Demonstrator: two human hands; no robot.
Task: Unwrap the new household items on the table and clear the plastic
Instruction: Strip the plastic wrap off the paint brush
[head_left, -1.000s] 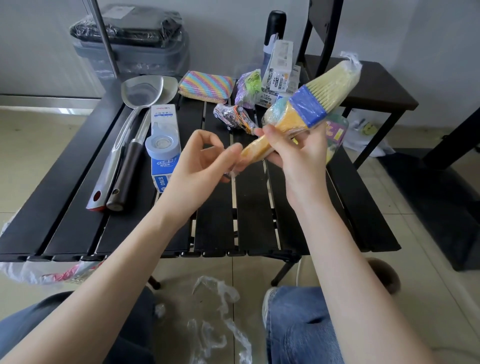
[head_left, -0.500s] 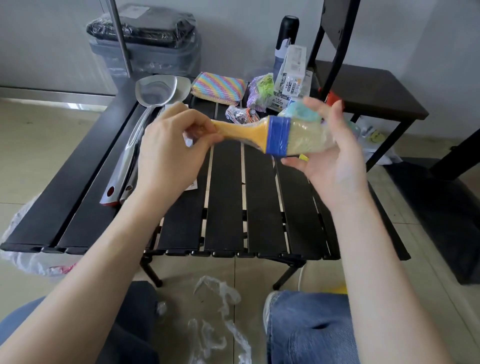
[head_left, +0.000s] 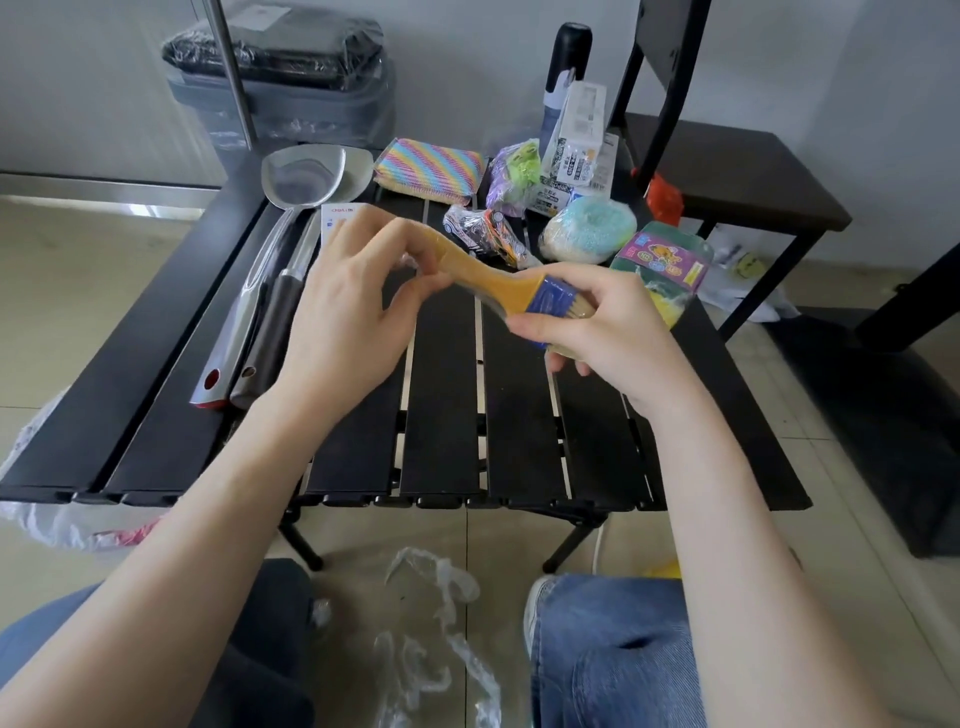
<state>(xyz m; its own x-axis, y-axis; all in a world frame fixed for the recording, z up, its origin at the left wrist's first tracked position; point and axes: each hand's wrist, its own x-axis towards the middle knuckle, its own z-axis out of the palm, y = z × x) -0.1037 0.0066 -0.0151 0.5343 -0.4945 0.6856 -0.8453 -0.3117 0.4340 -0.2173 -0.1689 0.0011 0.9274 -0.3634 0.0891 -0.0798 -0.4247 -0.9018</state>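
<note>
One brush (head_left: 511, 288), yellow handle with a blue band, held in the air above the middle of the black slatted table (head_left: 441, 415), lying roughly level with its handle toward the left. It sits inside a clear plastic sleeve.

Left hand (head_left: 353, 312): fingers curled, pinching the handle end of the brush and the plastic there. Right hand (head_left: 608, 332): fingers and thumb curled round the blue band and bristle end, bristles mostly hidden inside the grip.

On the table, counted:
- Two long-handled metal utensils (head_left: 280, 275) side by side along the left side, heads toward the far-left corner; one silver handle, one dark handle.
- One white box (head_left: 337, 215), mostly hidden behind the left hand.
- One rainbow-striped sponge (head_left: 428, 169) at the far edge.
- One purple-and-green packet (head_left: 511, 176) just beside it.
- One small dark wrapped packet (head_left: 480, 234) nearer the middle.
- One pale blue round scrubber (head_left: 589, 228).
- One green pack with a cartoon label (head_left: 662, 260) near the right edge.
- One white printed carton (head_left: 576, 140) and one black bottle (head_left: 569, 67) at the far edge.

On the floor at the near edge: loose clear plastic wrap (head_left: 431, 639), count of pieces unclear.
</note>
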